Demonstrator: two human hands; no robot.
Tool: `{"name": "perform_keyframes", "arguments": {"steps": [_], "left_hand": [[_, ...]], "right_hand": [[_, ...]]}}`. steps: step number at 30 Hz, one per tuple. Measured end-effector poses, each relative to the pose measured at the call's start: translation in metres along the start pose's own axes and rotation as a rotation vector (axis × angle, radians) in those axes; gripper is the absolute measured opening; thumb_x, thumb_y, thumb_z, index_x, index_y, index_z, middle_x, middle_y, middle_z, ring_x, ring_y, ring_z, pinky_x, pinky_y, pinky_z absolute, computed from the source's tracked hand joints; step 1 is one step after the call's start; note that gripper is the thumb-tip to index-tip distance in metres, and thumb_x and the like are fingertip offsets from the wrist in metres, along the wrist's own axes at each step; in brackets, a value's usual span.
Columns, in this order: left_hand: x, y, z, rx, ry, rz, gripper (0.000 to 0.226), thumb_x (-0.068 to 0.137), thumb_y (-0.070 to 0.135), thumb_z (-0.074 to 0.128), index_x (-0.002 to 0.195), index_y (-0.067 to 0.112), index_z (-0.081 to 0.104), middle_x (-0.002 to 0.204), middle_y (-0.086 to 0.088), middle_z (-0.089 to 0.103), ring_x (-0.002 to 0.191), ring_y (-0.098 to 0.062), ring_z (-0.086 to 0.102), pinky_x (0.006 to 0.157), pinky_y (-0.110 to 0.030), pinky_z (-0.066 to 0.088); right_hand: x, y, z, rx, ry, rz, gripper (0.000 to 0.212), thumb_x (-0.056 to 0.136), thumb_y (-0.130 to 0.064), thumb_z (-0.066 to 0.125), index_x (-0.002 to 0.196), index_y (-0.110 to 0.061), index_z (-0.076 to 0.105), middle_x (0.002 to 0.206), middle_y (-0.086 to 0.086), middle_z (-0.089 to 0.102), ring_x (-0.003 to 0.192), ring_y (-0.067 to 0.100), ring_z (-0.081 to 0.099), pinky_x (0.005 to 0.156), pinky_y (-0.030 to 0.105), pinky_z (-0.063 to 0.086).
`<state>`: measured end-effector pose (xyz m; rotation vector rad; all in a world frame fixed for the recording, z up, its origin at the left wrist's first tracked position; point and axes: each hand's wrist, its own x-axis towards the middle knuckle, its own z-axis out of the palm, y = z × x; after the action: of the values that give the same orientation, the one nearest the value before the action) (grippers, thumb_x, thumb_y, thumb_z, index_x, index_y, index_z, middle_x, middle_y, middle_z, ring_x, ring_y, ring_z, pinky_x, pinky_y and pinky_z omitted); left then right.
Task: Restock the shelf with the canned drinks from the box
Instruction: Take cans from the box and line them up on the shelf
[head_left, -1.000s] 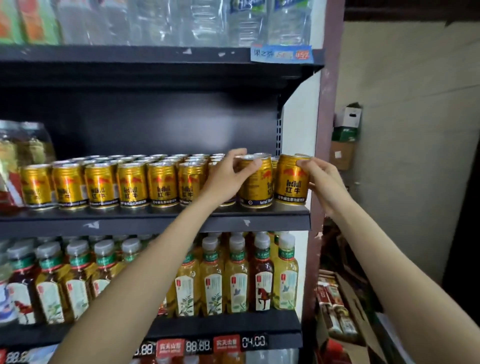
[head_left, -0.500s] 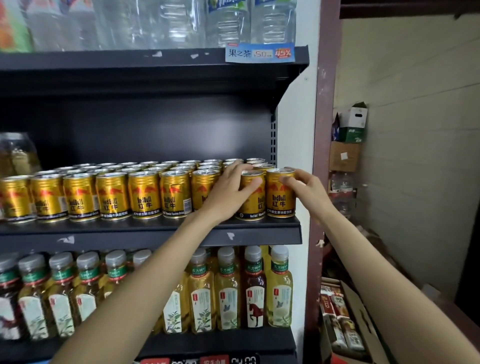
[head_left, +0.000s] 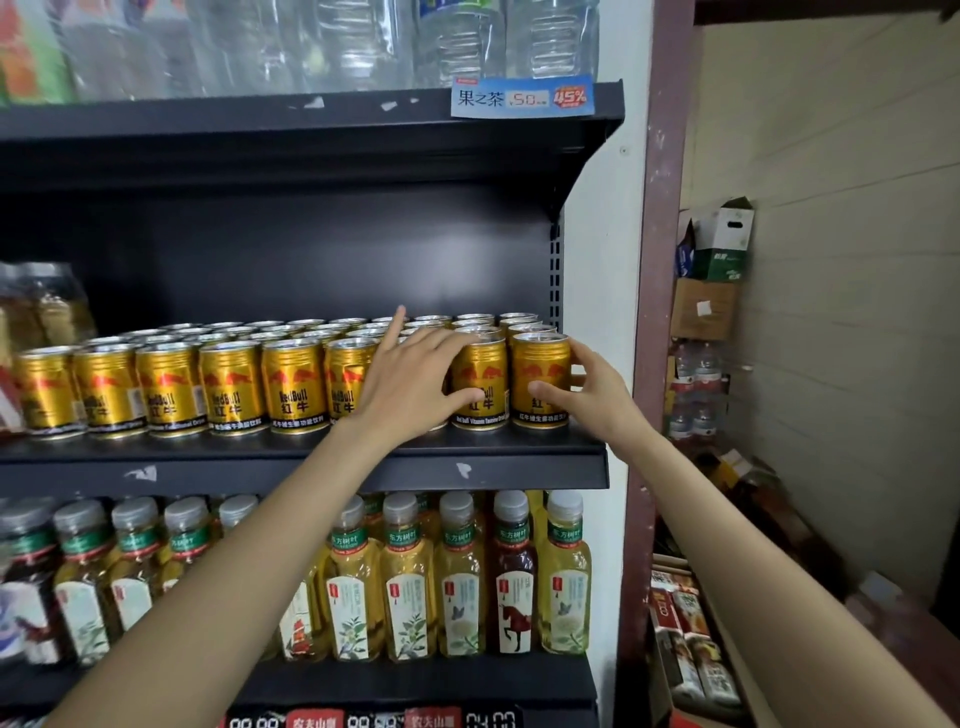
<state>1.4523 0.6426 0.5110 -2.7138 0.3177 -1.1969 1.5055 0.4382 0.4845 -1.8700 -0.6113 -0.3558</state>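
Gold Red Bull cans (head_left: 234, 384) fill the black middle shelf (head_left: 363, 462) in several rows. At the right end of the front row, two cans stand upright on the shelf side by side. My left hand (head_left: 410, 379) holds the second can from the right (head_left: 480, 374), with the thumb on its front, the fingers over its top and the index finger raised. My right hand (head_left: 592, 400) wraps the rightmost can (head_left: 540, 374), thumb in front and fingers behind it. The box the cans came from is not clearly in view.
Tea bottles (head_left: 410, 587) line the shelf below and clear water bottles (head_left: 457, 41) the shelf above, which has a blue price tag (head_left: 522, 97). A brown post (head_left: 660, 260) borders the shelf on the right. Beyond it are stacked cardboard boxes (head_left: 706, 306) and an open carton of packaged goods (head_left: 685, 649).
Both hands brought the two cans down from just above the shelf edge. The cans now stand on the shelf at the right end of the front row.
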Motion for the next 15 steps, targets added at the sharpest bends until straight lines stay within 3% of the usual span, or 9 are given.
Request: {"name": "perform_keyframes", "arguments": {"steps": [3,9,12,15], "left_hand": [[-0.004,-0.002,0.006,-0.067,0.009,-0.021,0.065,0.085,0.058,0.052,0.14,0.027,0.037,0.144,0.004,0.043,0.136,-0.014,0.035,0.118,-0.041,-0.001],[-0.01,-0.002,0.015,-0.068,0.048,-0.014,0.081,0.08,0.065,0.052,0.146,0.026,0.026,0.151,0.004,0.033,0.14,-0.014,0.025,0.118,-0.037,-0.002],[-0.009,-0.004,0.018,-0.047,0.03,-0.018,0.09,0.075,0.071,0.052,0.147,0.027,0.021,0.151,0.003,0.031,0.141,-0.016,0.023,0.116,-0.036,-0.003],[-0.007,-0.005,0.021,-0.045,0.028,-0.018,0.089,0.075,0.071,0.052,0.147,0.027,0.022,0.149,0.003,0.033,0.139,-0.016,0.025,0.116,-0.037,0.0]], "right_hand": [[-0.001,-0.002,-0.001,0.017,-0.074,0.004,0.07,0.084,-0.027,0.067,0.143,-0.023,0.03,0.143,0.004,0.042,0.13,0.021,0.042,0.093,0.03,0.04],[-0.001,0.0,-0.013,0.092,-0.188,0.044,0.099,0.083,-0.015,0.067,0.148,-0.027,-0.007,0.158,-0.002,0.01,0.14,0.016,0.024,0.093,0.019,0.026],[0.007,0.002,-0.01,0.086,-0.266,0.039,0.104,0.081,-0.008,0.069,0.148,-0.028,-0.009,0.154,-0.001,0.023,0.124,0.007,0.035,0.095,0.019,0.031],[0.012,0.007,-0.004,0.082,-0.279,0.028,0.104,0.08,-0.007,0.07,0.149,-0.028,-0.005,0.142,-0.004,0.037,0.116,0.007,0.044,0.084,0.01,0.043]]}}
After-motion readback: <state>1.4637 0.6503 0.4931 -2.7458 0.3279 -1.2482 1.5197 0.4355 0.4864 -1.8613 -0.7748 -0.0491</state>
